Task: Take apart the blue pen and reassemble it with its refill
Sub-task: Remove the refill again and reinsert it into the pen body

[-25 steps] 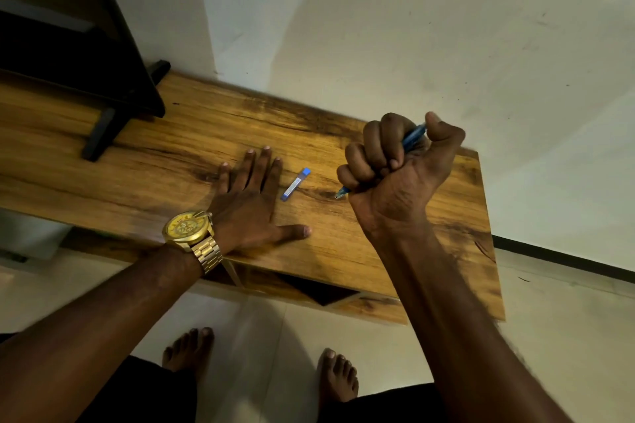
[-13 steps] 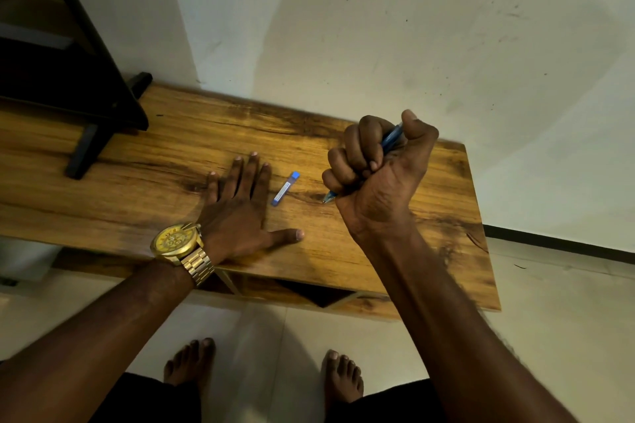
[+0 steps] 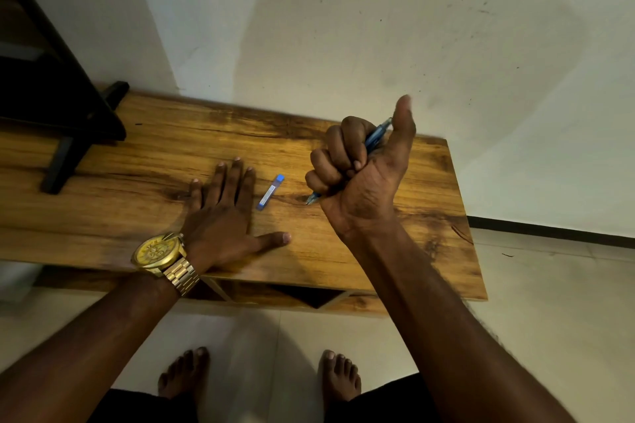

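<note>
The blue pen point(image 3: 377, 135) is in the right hand point(image 3: 360, 178). The four fingers point(image 3: 338, 148) are curled tight around the pen in a fist, and the thumb point(image 3: 402, 124) sticks straight up beside the top end of the pen. The pen is tilted. Its tip point(image 3: 312, 198) pokes out under the fist and points down at the wooden table point(image 3: 412, 251), very near the top; you cannot tell if it touches. A small tube with a blue cap point(image 3: 270, 192) lies flat on the table, between the two hands and touching neither. The left hand point(image 3: 223, 216) lies flat on the table, palm down. Its fingers are close together and its thumb points out to the side. It holds nothing. A gold watch point(image 3: 158, 252) is on the left wrist. A black stand point(image 3: 68, 134) sits on the far left of the table. Two bare feet point(image 3: 338, 376) are on the floor below
</note>
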Tool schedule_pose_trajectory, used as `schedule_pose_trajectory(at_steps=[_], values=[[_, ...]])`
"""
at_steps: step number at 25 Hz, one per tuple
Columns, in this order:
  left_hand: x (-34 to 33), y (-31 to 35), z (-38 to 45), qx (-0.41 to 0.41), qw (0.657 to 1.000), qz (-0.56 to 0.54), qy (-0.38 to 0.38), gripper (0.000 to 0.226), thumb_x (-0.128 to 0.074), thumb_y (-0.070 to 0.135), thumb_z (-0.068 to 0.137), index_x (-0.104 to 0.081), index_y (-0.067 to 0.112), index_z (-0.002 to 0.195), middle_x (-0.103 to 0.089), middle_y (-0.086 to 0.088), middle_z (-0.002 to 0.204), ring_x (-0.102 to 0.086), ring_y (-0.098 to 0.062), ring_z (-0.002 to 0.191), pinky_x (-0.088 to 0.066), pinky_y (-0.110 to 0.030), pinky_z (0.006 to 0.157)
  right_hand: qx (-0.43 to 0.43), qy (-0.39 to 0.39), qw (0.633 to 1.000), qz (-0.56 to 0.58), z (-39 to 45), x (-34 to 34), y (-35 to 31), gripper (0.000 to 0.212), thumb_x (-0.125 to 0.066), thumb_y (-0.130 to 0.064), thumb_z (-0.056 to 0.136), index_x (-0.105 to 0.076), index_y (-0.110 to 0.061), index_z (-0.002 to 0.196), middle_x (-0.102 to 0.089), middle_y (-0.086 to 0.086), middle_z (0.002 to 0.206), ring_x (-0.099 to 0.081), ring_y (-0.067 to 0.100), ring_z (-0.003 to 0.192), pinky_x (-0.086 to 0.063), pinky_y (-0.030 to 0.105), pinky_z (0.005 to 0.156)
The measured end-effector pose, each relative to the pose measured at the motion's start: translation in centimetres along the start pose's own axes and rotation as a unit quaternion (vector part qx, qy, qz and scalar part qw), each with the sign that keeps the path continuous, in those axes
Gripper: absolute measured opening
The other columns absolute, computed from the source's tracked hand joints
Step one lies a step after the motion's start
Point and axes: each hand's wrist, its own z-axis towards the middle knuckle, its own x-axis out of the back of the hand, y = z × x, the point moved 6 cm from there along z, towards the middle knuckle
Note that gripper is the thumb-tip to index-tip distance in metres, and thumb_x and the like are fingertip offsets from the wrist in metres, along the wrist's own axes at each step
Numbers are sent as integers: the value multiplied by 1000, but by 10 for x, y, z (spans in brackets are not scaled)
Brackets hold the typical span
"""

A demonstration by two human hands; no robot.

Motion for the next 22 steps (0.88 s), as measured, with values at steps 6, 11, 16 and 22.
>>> schedule_pose_trajectory(at_steps=[6, 11, 16, 22], values=[[2, 1, -1, 0, 1000, -3, 1, 148, -22, 111, 61, 18, 22, 171, 33, -5, 177, 24, -30, 166, 4, -64, 133, -4, 16, 1000, -12, 1, 3, 1, 67, -29, -56, 111, -20, -18, 56, -15, -1, 50, -15, 10, 38, -17, 17, 46], [4, 2, -2, 5, 1000, 0, 3, 150, -17, 112, 57, 16, 21, 171, 31, -4, 177, 23, -30, 166, 2, -64, 133, -1, 16, 1000, -19, 2, 4, -1, 66, -29, -54, 110, -20, -19, 56, -15, -2, 50, -13, 11, 41, -20, 16, 45], [4, 2, -3, 4, 1000, 2, 7, 147, -24, 110, 62, 16, 21, 171, 31, -5, 178, 23, -30, 166, 2, -64, 133, -6, 18, 999, -30, 2, 5, 0, 68, -27, -57, 112, -20, -19, 56, -15, -2, 50, -15, 10, 40, -21, 16, 46], [3, 2, -3, 6, 1000, 1, 4, 146, -28, 109, 64, 17, 21, 171, 32, -4, 177, 23, -30, 166, 2, -63, 133, -3, 20, 999, -39, 1, 6, 0, 66, -29, -54, 111, -21, -19, 56, -17, -3, 50, -19, 8, 39, -21, 16, 46]])
